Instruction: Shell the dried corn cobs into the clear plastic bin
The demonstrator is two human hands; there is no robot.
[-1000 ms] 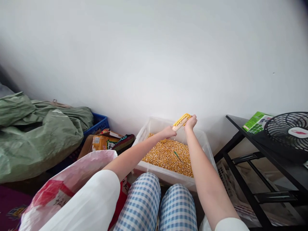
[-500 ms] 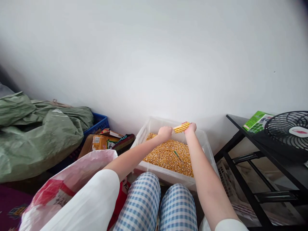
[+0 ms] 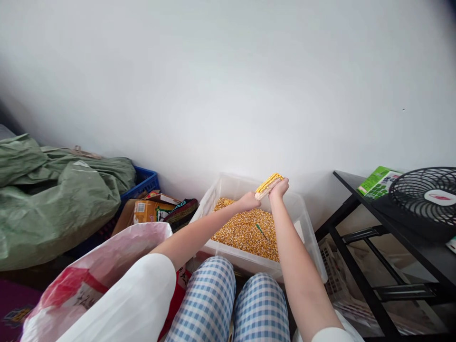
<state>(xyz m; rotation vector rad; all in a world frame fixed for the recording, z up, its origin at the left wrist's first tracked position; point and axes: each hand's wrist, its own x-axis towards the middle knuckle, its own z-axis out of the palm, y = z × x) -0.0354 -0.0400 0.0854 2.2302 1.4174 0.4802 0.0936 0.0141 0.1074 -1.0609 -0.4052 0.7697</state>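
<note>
An ear of corn (image 3: 268,185) is held tilted above a clear plastic bin (image 3: 245,256); yellow kernels cover its upper side, and a pale strip of bare cob shows along the lower side. My left hand (image 3: 249,201) is closed at its lower left end. Around the upper right end my right hand (image 3: 280,188) is closed, its fingers partly hidden behind the ear. Beneath both hands, loose corn kernels (image 3: 245,232) fill much of the bin. A screwdriver-like tool with a green handle (image 3: 260,228) lies on the kernels.
At my left stands a white and red woven sack (image 3: 96,256). Beyond it are a blue crate (image 3: 144,183) under green sheeting (image 3: 71,190) and an orange box (image 3: 147,211). On the right, a black table (image 3: 356,185) bears a fan (image 3: 427,194) and a green box (image 3: 377,183).
The ear has been turned and tilted more steeply, so its bare cob strip now shows. My left hand has moved slightly right and lower; my right hand has shifted slightly left.
</note>
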